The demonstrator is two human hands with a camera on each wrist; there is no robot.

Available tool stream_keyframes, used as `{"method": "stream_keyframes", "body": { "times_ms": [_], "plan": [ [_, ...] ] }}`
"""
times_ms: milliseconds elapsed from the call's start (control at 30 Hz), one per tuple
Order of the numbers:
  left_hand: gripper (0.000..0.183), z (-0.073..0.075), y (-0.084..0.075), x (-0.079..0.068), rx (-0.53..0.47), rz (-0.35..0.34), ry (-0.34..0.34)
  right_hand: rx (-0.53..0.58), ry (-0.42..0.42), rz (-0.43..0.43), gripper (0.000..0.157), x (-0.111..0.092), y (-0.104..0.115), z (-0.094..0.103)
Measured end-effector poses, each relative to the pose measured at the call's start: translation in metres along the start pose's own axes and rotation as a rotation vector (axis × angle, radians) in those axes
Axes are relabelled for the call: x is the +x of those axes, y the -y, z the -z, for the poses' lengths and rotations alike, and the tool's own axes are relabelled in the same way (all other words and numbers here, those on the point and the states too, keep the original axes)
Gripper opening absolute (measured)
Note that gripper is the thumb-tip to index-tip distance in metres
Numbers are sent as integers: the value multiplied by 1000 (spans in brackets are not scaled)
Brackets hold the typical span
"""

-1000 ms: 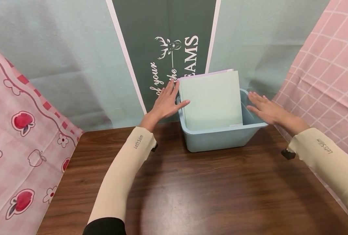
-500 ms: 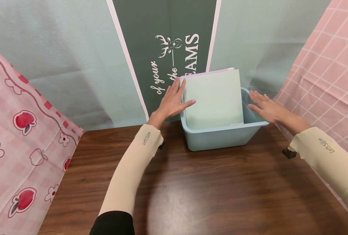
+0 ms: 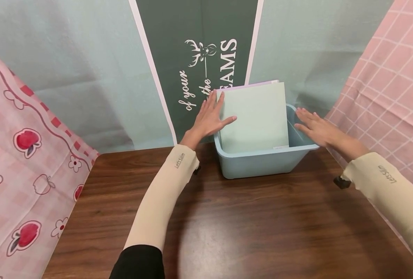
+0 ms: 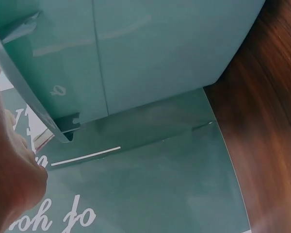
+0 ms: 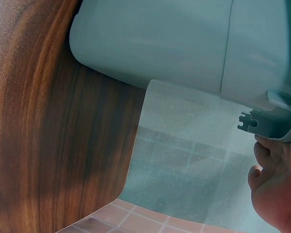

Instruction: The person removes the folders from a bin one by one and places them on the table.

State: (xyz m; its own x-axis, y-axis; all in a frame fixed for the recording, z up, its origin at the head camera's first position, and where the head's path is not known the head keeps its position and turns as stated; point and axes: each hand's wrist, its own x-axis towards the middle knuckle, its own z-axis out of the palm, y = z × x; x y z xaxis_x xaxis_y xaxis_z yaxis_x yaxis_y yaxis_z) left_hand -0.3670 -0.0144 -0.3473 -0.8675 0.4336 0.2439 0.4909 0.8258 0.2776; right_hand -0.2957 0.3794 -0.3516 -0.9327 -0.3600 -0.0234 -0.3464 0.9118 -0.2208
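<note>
Head view: pale folders (image 3: 256, 118) are already stood in the bin (image 3: 258, 166) between the left hand (image 3: 208, 121) and the right hand (image 3: 317, 128), both unclenched with nothing grasped, so placing seems done, while any remaining step cannot be told.

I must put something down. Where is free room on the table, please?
The table is bare before the bin, between both sleeves, and from the left sleeve to the flowered cloth. Inside the bin, a gap shows right of the folders. Crowded: the bin's ends, at left hand and right hand.
</note>
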Motion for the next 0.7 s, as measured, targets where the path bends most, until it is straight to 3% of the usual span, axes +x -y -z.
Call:
{"method": "stream_keyframes", "body": {
  "times_ms": [700],
  "plan": [
    [102, -4, -5, 8, -37, 64, -9, 9, -16, -4, 68, -1, 1, -1]
  ]
}}
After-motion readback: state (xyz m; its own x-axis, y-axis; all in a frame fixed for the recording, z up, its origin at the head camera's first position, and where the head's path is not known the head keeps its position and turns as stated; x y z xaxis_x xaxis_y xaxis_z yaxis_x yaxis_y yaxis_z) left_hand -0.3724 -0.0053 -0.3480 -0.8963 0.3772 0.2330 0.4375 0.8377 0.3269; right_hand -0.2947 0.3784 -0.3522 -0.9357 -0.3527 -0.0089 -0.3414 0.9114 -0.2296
